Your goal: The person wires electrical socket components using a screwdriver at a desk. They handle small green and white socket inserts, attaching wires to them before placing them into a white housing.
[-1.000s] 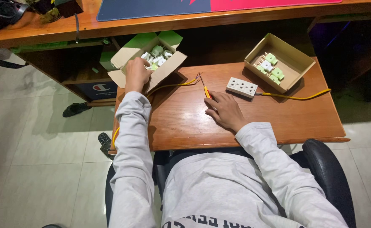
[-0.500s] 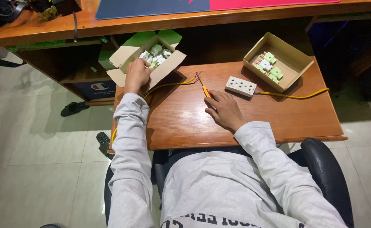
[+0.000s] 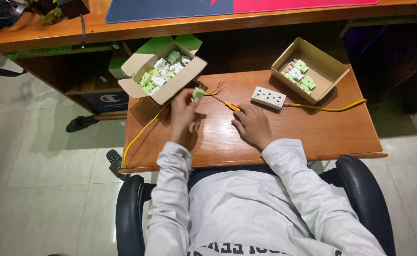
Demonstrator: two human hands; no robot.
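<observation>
Since half a second ago the left hand [image 3: 183, 111] has come out of the open cardboard box [image 3: 163, 71] at the bench's back-left corner and now hangs above the wood, pinching a small green and white plug part [image 3: 198, 92] between its fingertips, just clear of the box's front wall. The right hand [image 3: 252, 124] has stayed where it was.

At the far left a yellow wire [image 3: 139, 137] runs along the left edge of the bench [image 3: 312, 130] and bends up toward the middle, its bared strands fanned out just beside the held part. The box overhangs the left back corner, heaped with more green and white parts. The front left of the bench is bare wood, open under the raised forearm. The left wrist is lifted, elbow low by the chair's armrest [image 3: 128, 208].

In the middle, the right hand lies flat on the wood, fingers loosely spread and holding nothing, its fingertips beside an orange-handled tool [image 3: 230, 105]. Just right of it sits a white socket strip [image 3: 268, 97], its yellow cable [image 3: 331, 108] trailing off to the right. Behind it a second, shallower cardboard box [image 3: 329, 71] stands tilted near the back edge, a few parts along its left side. The right front of the bench is bare up to its edge.
</observation>
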